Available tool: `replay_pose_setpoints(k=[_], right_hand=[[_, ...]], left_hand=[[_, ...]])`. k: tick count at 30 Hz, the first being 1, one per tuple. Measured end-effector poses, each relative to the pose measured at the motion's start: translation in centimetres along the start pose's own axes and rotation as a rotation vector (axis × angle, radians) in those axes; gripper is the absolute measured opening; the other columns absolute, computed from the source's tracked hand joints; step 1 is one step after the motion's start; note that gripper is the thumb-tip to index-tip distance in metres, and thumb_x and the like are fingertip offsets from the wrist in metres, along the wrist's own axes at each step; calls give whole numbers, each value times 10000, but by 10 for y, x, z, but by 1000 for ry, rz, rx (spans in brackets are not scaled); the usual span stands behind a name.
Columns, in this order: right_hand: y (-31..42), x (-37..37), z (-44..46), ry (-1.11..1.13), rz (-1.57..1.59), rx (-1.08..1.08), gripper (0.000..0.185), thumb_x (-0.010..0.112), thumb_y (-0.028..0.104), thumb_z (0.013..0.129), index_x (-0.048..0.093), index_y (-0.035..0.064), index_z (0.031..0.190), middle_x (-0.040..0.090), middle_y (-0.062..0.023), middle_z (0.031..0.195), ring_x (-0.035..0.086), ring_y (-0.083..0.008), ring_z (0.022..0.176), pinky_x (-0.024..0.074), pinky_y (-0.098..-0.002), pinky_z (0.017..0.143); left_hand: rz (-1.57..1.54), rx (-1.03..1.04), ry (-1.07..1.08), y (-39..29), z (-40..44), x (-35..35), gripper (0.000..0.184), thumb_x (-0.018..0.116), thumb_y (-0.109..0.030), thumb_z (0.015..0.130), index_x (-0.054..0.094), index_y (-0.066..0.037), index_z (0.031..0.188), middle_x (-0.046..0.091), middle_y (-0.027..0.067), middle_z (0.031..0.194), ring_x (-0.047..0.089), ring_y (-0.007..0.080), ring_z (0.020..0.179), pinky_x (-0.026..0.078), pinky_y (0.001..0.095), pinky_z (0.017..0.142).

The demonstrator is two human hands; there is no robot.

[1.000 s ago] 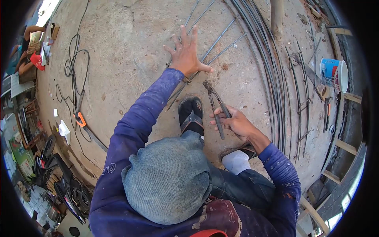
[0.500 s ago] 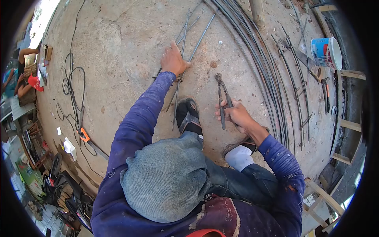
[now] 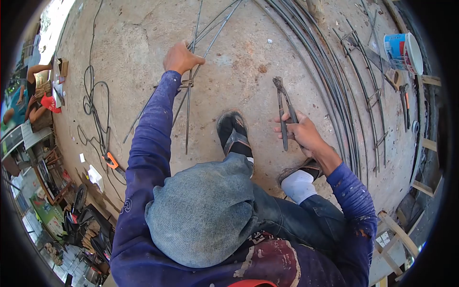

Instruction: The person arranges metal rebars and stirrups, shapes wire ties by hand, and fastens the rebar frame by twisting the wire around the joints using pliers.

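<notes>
My left hand (image 3: 181, 58) is closed around the thin steel bars of a rebar frame (image 3: 188, 119). The bars cross and fan out over the concrete floor, with a small cross-piece just below the hand. Off to the right, my right hand (image 3: 304, 135) grips the dark handles of a pair of pincers (image 3: 278, 84). Their jaws point away from me, apart from the bars, and the handles are slightly spread. My left shoe (image 3: 233, 130) stands between the two hands.
Long rebar rods (image 3: 330, 79) curve along the right, beside another rebar frame (image 3: 367, 91). A paint bucket (image 3: 397, 51) and an orange-handled tool (image 3: 407, 103) lie beyond. At left are a black cable (image 3: 91, 98), an orange-handled saw (image 3: 112, 161) and another person (image 3: 21, 98).
My left hand has moved left and away from me, and the rebar frame has shifted left with it. The pincers stay in my right hand. The view has shifted slightly.
</notes>
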State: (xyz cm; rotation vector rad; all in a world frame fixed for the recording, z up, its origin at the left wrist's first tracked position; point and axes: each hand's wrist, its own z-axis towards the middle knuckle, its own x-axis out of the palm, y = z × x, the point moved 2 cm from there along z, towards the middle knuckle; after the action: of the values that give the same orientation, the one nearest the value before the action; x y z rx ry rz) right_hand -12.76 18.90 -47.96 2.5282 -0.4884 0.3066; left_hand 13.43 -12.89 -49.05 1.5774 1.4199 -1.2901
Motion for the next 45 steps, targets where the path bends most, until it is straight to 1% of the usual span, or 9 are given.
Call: replay_pose_setpoints(k=[15, 19, 21, 23, 26, 28, 31, 37, 45], right_hand=[[52, -22, -10, -108, 28, -138, 328, 424, -107, 860, 497, 17, 1156, 611, -197, 1275, 697, -261, 1054, 603, -349, 838], [79, -42, -23, -122, 42, -220, 344, 416, -117, 865, 497, 17, 1171, 608, -215, 1279, 694, -276, 1072, 617, -383, 878], [91, -61, -35, -110, 81, -232, 360, 397, -129, 865, 504, 18, 1176, 608, -229, 1291, 693, -282, 1076, 623, -392, 886], [98, -80, -49, -181, 93, -210, 378, 393, -133, 852, 506, 16, 1181, 608, -232, 1292, 693, -285, 1073, 624, -394, 887], [101, -112, -59, -269, 123, -221, 435, 382, -146, 803, 504, 1, 1194, 603, -237, 1293, 687, -294, 1071, 622, -396, 885], [98, -122, -69, -335, 76, -210, 451, 384, -142, 783, 499, -11, 1198, 597, -235, 1290, 678, -296, 1071, 613, -394, 882], [90, -119, -68, -328, 51, -179, 447, 394, -131, 786, 497, -13, 1205, 594, -229, 1282, 673, -294, 1070, 603, -382, 873], [66, -95, -54, -221, -70, -85, 376, 430, -116, 814, 512, 30, 1150, 618, -187, 1269, 683, -268, 1066, 595, -361, 863], [52, -49, -59, -24, -183, -28, 442, 472, -136, 810, 521, 19, 1220, 599, -220, 1321, 672, -301, 1163, 554, -404, 971]], left_hand=[[-1596, -169, -418, 38, -77, -171, 459, 703, -100, 902, 603, 16, 1335, 202, -107, 600, 207, 42, 487, 209, 256, 492], [-2144, 79, -207, 16, -74, -86, 442, 637, -205, 944, 565, 35, 1308, 473, -20, 637, 455, 102, 560, 418, 299, 588], [-2388, -480, -132, -61, -100, -49, 500, 627, -312, 963, 562, 29, 1323, 668, 143, 1001, 670, 254, 904, 560, 423, 839], [-2109, -975, 401, -75, -141, 12, 531, 672, -335, 950, 578, 35, 1318, 605, 237, 1300, 595, 381, 1229, 476, 501, 1086], [-1481, -521, 845, -76, -186, 45, 590, 777, -291, 868, 585, 9, 1338, 605, 209, 1298, 535, 397, 1290, 417, 506, 1123], [-549, 451, -34, -64, -189, 29, 632, 845, -190, 778, 597, -37, 1339, 572, 181, 1347, 496, 402, 1333, 396, 494, 1132], [-290, 371, -410, -52, -149, 8, 1052, 936, -240, 633, 403, -130, 1534, 426, 148, 1521, 319, 417, 1467, 272, 564, 1205], [150, 469, -146, -2, -50, 27, 1244, 959, -410, 554, 303, -152, 1578, 382, 144, 1548, 248, 429, 1509, 113, 654, 1250], [-200, 541, -69, -48, -60, 42, 731, 798, -100, 726, 505, -71, 1394, 582, 206, 1238, 564, 392, 1194, 478, 442, 1022]])
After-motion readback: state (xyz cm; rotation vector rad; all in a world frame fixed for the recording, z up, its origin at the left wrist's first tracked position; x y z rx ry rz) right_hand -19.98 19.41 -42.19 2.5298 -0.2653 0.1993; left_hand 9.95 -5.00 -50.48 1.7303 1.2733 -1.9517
